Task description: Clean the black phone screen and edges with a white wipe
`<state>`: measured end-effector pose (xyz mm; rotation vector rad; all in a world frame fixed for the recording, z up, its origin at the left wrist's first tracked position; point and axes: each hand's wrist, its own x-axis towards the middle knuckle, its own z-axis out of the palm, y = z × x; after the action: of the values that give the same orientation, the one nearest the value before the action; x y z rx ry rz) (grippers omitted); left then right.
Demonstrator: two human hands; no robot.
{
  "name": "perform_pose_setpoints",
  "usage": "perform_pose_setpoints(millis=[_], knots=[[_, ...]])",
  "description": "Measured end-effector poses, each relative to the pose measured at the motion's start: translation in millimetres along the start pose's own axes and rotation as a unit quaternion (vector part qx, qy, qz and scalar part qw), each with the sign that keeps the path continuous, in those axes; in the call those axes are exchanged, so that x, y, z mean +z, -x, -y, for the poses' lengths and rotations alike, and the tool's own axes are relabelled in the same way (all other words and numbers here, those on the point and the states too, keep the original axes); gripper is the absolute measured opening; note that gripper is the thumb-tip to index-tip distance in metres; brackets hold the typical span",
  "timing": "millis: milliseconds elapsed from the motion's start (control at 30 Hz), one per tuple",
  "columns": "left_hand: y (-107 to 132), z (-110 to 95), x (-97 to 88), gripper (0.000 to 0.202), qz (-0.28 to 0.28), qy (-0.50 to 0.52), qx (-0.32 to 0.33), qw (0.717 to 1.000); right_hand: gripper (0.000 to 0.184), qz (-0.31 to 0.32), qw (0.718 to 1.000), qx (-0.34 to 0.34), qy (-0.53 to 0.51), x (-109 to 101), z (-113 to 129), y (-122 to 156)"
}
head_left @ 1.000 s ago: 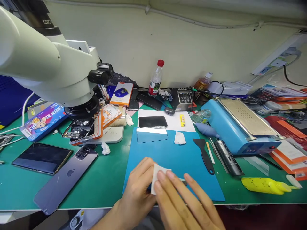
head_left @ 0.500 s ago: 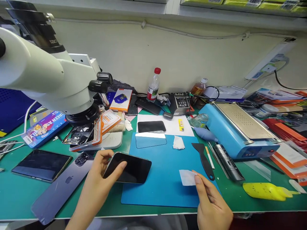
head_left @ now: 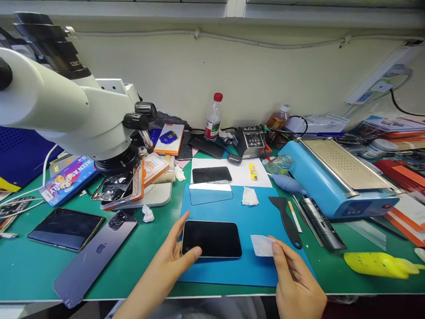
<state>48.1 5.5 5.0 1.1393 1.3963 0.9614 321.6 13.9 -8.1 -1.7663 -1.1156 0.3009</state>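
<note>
A black phone (head_left: 211, 239) lies flat, screen up, on the blue mat (head_left: 232, 272). My left hand (head_left: 172, 259) grips its left end, thumb on the glass and fingers behind the edge. My right hand (head_left: 292, 277) rests at the mat's right side, pinching a small white wipe (head_left: 261, 245) that lies on the mat. A clear screen protector (head_left: 210, 193) and a crumpled wipe (head_left: 249, 196) lie further back on the mat. Behind them a second black phone (head_left: 211, 174) sits on white paper.
A white microscope (head_left: 63, 110) overhangs the left. A purple phone (head_left: 93, 259) and a dark tablet (head_left: 65, 228) lie front left. A black scraper (head_left: 286, 219), a blue machine (head_left: 338, 179) and a yellow bottle (head_left: 378, 264) stand right. Bottles and boxes line the wall.
My left hand has brought the black phone down from a tilted hold and laid it flat on the blue mat, further right. My right hand stays on the white wipe.
</note>
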Motion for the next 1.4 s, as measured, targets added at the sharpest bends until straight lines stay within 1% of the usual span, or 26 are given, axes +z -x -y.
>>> perform_pose_setpoints(millis=[67,133,233,333,400,467,533,600,700,767,833,967,1033,1100,1267,1333,1400], knots=[[1,-2,-6.2,0.096,0.016,-0.048,0.012,0.999,0.052,-0.005,1.000,-0.023,0.009,2,-1,1],[2,-6,-14.0,0.103,0.028,-0.105,0.022,0.994,0.047,-0.010,0.998,-0.053,0.017,4,-1,1],[-1,-10,-21.9,0.102,0.034,-0.181,0.042,0.982,0.038,-0.010,0.993,-0.114,0.032,6,5,0],[-7,-7,-25.7,0.099,0.031,-0.231,0.066,0.970,0.022,-0.005,0.977,-0.209,0.041,7,14,-1],[-10,-1,-28.3,0.100,0.031,-0.252,0.081,0.964,0.017,0.006,0.956,-0.291,0.038,8,18,1],[-10,6,-31.2,0.100,0.031,-0.266,0.097,0.959,0.024,0.035,0.927,-0.371,0.040,10,21,5],[-8,12,-33.1,0.096,0.027,-0.276,0.113,0.954,0.029,0.075,0.896,-0.435,0.049,12,21,11],[-5,15,-33.5,0.089,0.018,-0.286,0.128,0.949,0.032,0.109,0.867,-0.482,0.061,12,19,17],[-2,16,-32.0,0.084,0.005,-0.297,0.145,0.944,0.033,0.131,0.835,-0.529,0.082,10,16,25],[-2,15,-31.1,0.084,0.001,-0.302,0.152,0.941,0.033,0.141,0.819,-0.547,0.100,10,16,31],[-3,15,-30.7,0.084,0.000,-0.306,0.156,0.939,0.033,0.149,0.810,-0.555,0.116,13,20,39],[-4,17,-31.7,0.087,0.003,-0.311,0.167,0.936,0.035,0.155,0.809,-0.550,0.138,29,32,61],[-4,17,-32.5,0.086,0.005,-0.313,0.171,0.934,0.036,0.154,0.812,-0.544,0.146,33,35,66],[-3,17,-33.3,0.086,0.010,-0.315,0.171,0.933,0.036,0.154,0.814,-0.539,0.153,30,35,63],[-2,11,-33.6,0.084,0.020,-0.317,0.155,0.936,0.037,0.128,0.821,-0.529,0.174,6,28,35],[-2,10,-33.3,0.084,0.023,-0.316,0.149,0.937,0.040,0.127,0.823,-0.522,0.184,5,29,31],[-1,9,-33.3,0.085,0.024,-0.314,0.146,0.938,0.041,0.133,0.825,-0.516,0.189,15,35,36]])
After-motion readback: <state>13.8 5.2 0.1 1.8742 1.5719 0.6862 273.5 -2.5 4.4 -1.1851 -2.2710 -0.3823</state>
